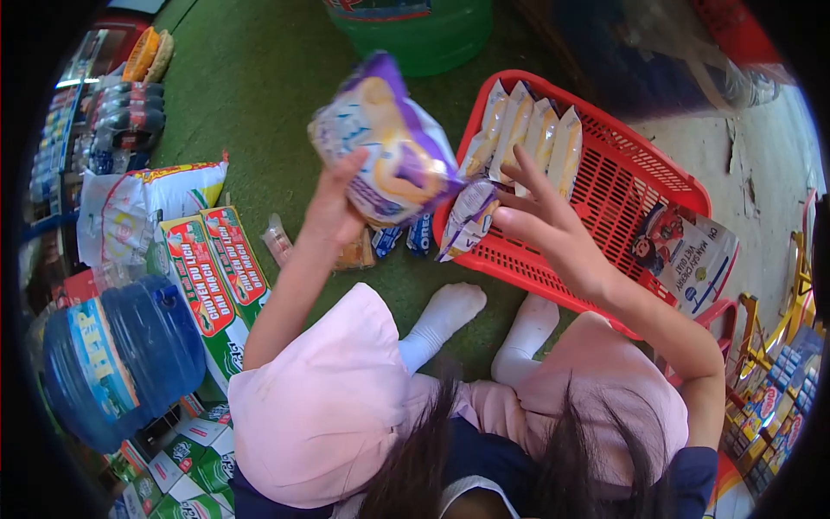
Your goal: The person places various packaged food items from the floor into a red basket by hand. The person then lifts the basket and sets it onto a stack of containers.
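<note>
My left hand (335, 203) grips a puffed snack bag (385, 147) with purple edges and a yellow and white front, its thumb across the front. The bag is up above the green floor, left of a red plastic basket (640, 156). My right hand (549, 229) is over the basket's near left side, fingers spread. Close to its fingertips, a small purple and white packet (468, 221) leans at the basket's left rim; whether they touch is unclear. Inside the basket, several pale yellow packets (538, 134) stand in a row.
Blue Oreo packets (420, 233) and a tan packet (355, 252) lie between my left arm and the basket. Printed cartons (203, 277) and a blue water jug (125, 359) stand at left. A green tub (424, 39) is ahead. A printed card (692, 255) lies at the basket's right.
</note>
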Tool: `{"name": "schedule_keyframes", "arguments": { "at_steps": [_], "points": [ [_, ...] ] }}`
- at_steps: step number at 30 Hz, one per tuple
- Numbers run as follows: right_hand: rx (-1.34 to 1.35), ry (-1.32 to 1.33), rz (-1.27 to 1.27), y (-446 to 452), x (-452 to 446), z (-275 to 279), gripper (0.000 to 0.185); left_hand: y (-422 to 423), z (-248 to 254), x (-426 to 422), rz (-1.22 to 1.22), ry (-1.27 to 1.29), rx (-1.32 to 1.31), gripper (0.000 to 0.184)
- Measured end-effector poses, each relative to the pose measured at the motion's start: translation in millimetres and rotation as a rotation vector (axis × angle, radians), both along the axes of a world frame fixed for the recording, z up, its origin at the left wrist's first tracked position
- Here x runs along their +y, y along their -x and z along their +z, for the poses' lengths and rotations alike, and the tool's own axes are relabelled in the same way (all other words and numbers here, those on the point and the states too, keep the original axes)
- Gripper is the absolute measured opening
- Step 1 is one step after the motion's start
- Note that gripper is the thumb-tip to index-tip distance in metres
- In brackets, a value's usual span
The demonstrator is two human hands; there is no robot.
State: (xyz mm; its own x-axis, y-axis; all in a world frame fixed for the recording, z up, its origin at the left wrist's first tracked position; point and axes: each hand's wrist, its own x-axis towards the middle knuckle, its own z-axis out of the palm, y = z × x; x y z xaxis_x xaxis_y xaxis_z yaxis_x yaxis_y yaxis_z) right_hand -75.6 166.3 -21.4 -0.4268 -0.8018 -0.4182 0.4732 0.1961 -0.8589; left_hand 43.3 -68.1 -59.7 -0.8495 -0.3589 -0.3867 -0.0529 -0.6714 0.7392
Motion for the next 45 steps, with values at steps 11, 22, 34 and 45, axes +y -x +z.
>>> {"name": "schedule_keyframes", "arguments": {
  "at_steps": [11, 22, 34, 45],
  "points": [
    [-0.195, 0.06, -0.227, 9, 16, -42, 0.062, 31, 6, 81, -0.036, 0.127, 0.032, 0.036],
    [-0.752, 0.068, -0.2, -20, 118, -115, 0.064, 8, -18, 83, -0.662, 1.295, 0.16, 0.074],
    [-0.66, 0.156, 0.257, 10, 88, -169, 0.06, 39, -55, 76, -0.525, 1.284, -0.24, 0.029],
    [-0.731, 0.203, -0.054, -23, 31, -176, 0.045, 10, -66, 65, -0.13, 1.071, -0.073, 0.032]
  ]
}}
